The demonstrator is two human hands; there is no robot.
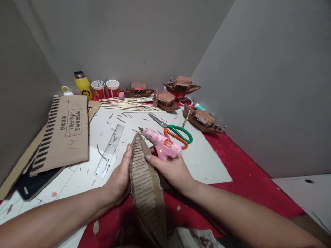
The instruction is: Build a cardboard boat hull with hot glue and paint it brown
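Observation:
A narrow, pointed boat hull of corrugated cardboard is held upright on end in front of me, its ribbed strips facing me. My left hand is closed round its left side, thumb along the edge. A pink hot glue gun with a lit orange light points up and left beside the hull's tip. Its handle runs into my right hand, whose thumb presses on the hull's right edge; most fingers there are hidden. Scissors with green and orange handles lie just behind the gun.
A clear ruler lies on white paper. Cardboard sheets are stacked at left. Behind are wooden sticks, a yellow bottle, paper cups and several brown model boats. Grey walls enclose the back and right.

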